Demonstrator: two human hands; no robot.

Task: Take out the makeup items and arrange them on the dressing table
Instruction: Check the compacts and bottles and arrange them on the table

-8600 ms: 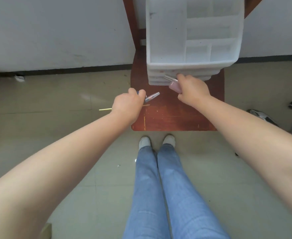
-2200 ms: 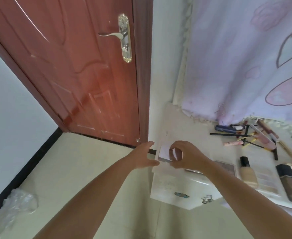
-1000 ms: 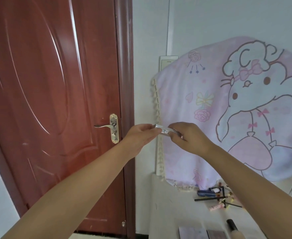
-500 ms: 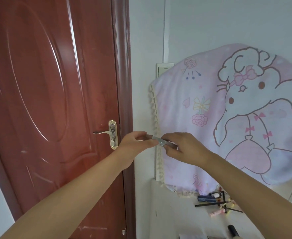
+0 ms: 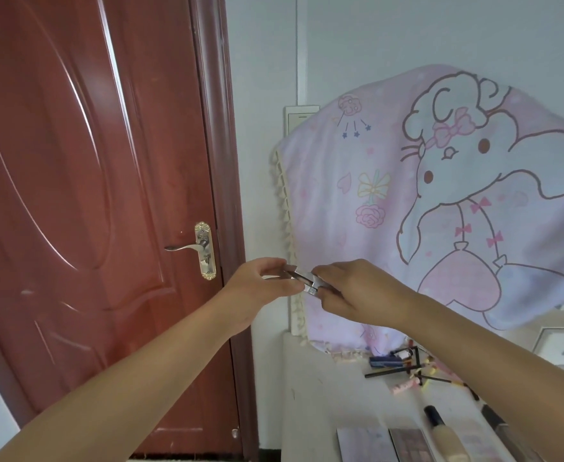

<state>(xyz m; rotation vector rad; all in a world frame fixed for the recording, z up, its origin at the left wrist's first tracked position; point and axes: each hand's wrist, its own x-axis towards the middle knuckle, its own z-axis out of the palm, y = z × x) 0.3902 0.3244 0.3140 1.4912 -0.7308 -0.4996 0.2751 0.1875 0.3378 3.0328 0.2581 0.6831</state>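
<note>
1. Your left hand [image 5: 260, 285] and right hand [image 5: 357, 291] both pinch a small silvery makeup case [image 5: 304, 281], held in the air between them.
2. Other makeup items [image 5: 404, 368] lie on the white tabletop [image 5: 320, 395] below the pink cloth [image 5: 407, 211].

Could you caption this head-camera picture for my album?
Left hand and right hand hold a small silver makeup case at chest height, above the white dressing table beside a red-brown wooden door.

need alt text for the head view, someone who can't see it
Two bare hands, left and right, hold a small silvery makeup item between them at chest height. Behind are a red door and a pink cartoon cloth; makeup lies on the white table below.
</note>
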